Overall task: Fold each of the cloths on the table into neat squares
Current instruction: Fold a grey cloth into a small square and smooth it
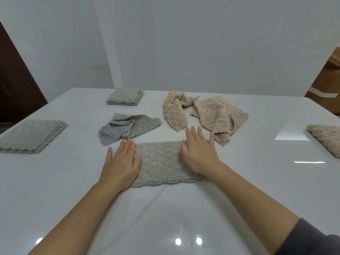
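Both hands lie flat, fingers straight and slightly spread. The left hand (120, 161) presses the left end of the grey-beige cloth (160, 162), its outer fingers on the desk (165, 214). The right hand (199, 153) presses the right end. Neither pinches anything.

The cloth lies as a wide rectangle midway between the desk's left and right edges, nearer the person's edge than the loose cloths.

Procedure, as judged: smooth outward from the centre to flatten the pile. Then bring one short end over onto the other, match the scalloped edges and press the crease. The glossy top looks slippery, so hold one end down while folding.

Beyond the hands lie a crumpled dotted grey cloth (128, 127) and two crumpled beige cloths (173, 112) (220, 116), not yet folded. Folded items sit outward: a grey square (126, 96) by the far edge, a grey stack (31, 136) at the left edge and a beige one (325, 138) at the right edge.

The desk is white with faint veining and lamp reflections. Plain pale walls (202, 43) stand behind. A cardboard box (329, 85) stands off its far right corner.
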